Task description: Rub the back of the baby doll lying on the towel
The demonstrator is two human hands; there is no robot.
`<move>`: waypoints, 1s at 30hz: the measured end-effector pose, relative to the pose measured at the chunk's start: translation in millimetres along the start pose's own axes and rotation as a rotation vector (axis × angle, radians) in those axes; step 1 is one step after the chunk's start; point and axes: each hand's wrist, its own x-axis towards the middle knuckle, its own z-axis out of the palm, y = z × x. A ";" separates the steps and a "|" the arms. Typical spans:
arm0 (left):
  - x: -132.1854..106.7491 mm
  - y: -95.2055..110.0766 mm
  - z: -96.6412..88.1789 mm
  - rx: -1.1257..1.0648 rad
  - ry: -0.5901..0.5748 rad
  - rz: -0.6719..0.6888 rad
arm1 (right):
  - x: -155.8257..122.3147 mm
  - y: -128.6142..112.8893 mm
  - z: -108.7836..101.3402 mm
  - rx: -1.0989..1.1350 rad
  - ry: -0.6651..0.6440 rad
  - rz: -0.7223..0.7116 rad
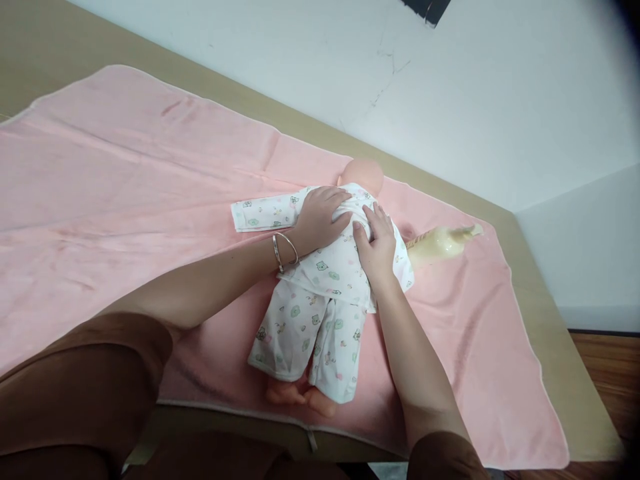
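A baby doll (361, 175) lies on a pink blanket, dressed in a white printed top (325, 267) and matching trousers (295, 327). Its bare feet (300, 397) point towards me, and its face is hidden from view. My left hand (323, 217) rests flat on the upper part of the top, fingers stretched out. Beside it, my right hand (376, 243) lies on the other side of the doll's torso with its fingers spread. Both hands touch the cloth. One sleeve (265, 212) of the top stretches out to the left. A silver bracelet (285, 252) circles my left wrist.
The pink blanket (125, 180) covers most of a wooden table (545, 313). To the doll's right lies a pale yellow bottle (440, 243) on its side. A white wall (310, 60) stands behind the table, with a dark object (429, 9) at the top.
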 end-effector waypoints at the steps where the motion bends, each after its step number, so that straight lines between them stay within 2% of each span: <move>1: -0.1 -0.4 0.2 -0.001 -0.001 0.003 | 0.0 -0.3 -0.3 0.000 0.000 -0.001; 27: 0.0 0.5 -0.5 0.005 -0.019 -0.015 | -0.7 -1.2 -0.9 0.003 -0.006 -0.004; 30: 1.4 1.3 -0.8 0.016 -0.048 -0.017 | 1.7 -1.7 -3.2 -0.025 -0.055 0.003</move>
